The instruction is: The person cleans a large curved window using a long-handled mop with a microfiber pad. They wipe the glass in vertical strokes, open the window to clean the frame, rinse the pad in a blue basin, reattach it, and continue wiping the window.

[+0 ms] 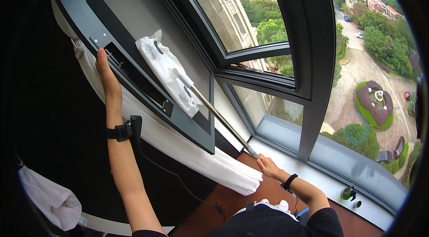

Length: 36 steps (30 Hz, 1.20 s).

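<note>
My left hand (108,76) holds the edge of a swung-in window sash (85,18), its thumb on the dark grey frame near a recessed metal latch (118,63); its other fingers are hidden behind the frame. Closed round the lower end of a metal pole (223,120) is my right hand (268,166). The pole slants up and left to a flat mop head wrapped in white cloth (167,67). That mop head lies against the grey pane (138,4) of the sash, to the right of my left hand.
A white curtain (178,136) hangs behind the sash. On the white windowsill (295,170) at right stand a green spray bottle (347,193) and a small can (356,204). White fabric (49,196) hangs at lower left. A dark cable (167,170) runs from my left wrist strap.
</note>
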Motion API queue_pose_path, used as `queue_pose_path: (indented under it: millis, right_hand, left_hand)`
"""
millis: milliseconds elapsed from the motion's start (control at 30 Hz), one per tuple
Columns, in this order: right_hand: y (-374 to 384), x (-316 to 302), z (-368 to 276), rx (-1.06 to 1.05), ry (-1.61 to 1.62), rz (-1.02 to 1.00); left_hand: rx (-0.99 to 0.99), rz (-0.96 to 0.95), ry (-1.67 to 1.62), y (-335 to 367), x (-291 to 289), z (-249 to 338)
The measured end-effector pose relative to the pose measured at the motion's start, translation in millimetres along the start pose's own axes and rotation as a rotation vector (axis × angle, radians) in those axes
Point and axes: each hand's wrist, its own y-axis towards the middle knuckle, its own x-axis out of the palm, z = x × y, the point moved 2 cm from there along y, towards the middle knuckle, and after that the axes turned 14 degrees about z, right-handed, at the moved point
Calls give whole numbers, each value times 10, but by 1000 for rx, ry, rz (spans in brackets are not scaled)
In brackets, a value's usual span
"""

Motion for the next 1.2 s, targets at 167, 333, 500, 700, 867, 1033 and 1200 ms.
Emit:
queue_pose_path:
  millis: [167,333,500,700,867,1033,1200]
  right_hand:
    - [-388,20,529,125,-20,-41]
    - [-606,57,859,247,-76,-38]
    - [-415,192,947,273,-21,33]
    - [9,223,971,359,-111,67]
    - [389,164,815,348,-50,122]
    - [522,17,434,300,38,114]
    - [438,-262,20,444,233,-10]
  left_hand:
    - [28,-43,-95,25,3,10]
    - [-47,-7,-136,19,24,8]
    - [-83,17,-160,-1,22,19]
    - [-18,40,-132,-1,15,35]
    - [-18,55,-138,-38,31,101]
    - [-44,82,-121,-98,44,147]
    - [-62,52,-127,-88,60,145]
